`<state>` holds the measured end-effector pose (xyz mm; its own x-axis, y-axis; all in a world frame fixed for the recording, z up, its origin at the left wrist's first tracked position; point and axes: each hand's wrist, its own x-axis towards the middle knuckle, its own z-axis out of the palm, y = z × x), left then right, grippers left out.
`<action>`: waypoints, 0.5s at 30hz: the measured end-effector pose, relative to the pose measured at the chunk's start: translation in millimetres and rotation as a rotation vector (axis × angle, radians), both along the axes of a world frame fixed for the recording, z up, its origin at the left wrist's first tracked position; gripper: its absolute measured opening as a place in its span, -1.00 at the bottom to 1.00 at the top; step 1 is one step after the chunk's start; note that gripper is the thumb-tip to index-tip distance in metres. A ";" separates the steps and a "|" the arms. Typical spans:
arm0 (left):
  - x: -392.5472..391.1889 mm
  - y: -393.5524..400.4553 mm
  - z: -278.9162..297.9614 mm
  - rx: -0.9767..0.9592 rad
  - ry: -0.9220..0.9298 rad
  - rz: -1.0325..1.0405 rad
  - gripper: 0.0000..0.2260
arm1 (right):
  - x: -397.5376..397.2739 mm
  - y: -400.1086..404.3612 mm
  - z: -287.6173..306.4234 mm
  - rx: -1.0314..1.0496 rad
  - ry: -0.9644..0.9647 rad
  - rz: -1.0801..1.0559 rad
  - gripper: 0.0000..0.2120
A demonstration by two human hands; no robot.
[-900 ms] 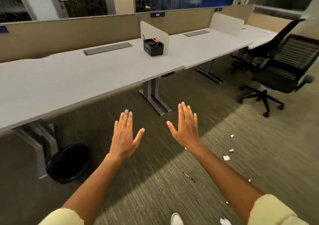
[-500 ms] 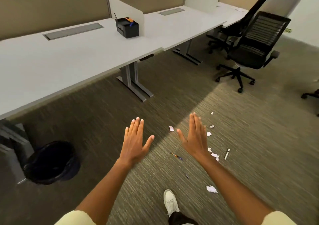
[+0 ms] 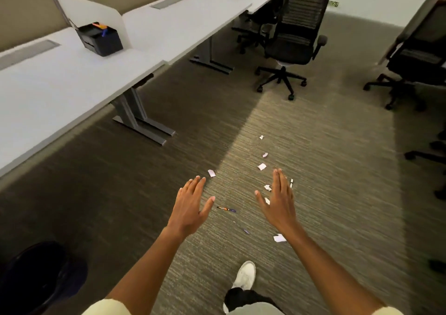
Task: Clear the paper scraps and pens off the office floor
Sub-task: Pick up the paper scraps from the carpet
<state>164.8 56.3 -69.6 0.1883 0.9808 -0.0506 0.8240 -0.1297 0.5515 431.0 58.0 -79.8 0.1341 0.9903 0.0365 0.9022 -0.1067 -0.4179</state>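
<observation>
Ahead, both hands are stretched out flat above the carpet [image 3: 325, 170] with nothing in them: the left hand [image 3: 190, 208] has its fingers together and thumb spread, and the right hand [image 3: 277, 206] is turned edge-on with straight fingers. Between them an orange and blue pen [image 3: 226, 209] lies on the floor, and a thinner dark pen [image 3: 242, 228] lies nearer the person. White paper scraps [image 3: 261, 166] trail away in a loose line through the lit strip of carpet, one of them [image 3: 211, 173] just beyond the left fingertips and another [image 3: 279, 238] beside the right forearm; a white marker [image 3: 291, 183] is partly hidden behind the right hand. Open floor runs between the bench [image 3: 60, 92] on the left, with its grey legs, and the black office chairs [image 3: 294, 39] ahead and to the right. A black organiser [image 3: 101, 39] stands on the bench against a white divider. A black bin [image 3: 36, 276] is cut off at the lower left, and one white shoe [image 3: 245, 275] steps forward
</observation>
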 end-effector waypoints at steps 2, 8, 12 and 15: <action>17.8 16.4 -1.0 0.013 0.010 -0.037 -0.40 | 15.4 7.7 -3.9 -0.018 0.025 -0.042 -0.18; 72.3 63.2 -4.0 0.027 0.029 -0.122 -0.41 | 59.3 38.3 -13.2 -0.044 0.068 -0.131 -0.14; 107.0 92.0 -5.6 0.020 0.037 -0.139 -0.40 | 89.6 59.9 -18.4 -0.071 0.071 -0.164 -0.14; 130.2 112.2 -6.8 0.007 0.031 -0.148 -0.40 | 110.5 74.5 -21.4 -0.088 0.078 -0.170 -0.14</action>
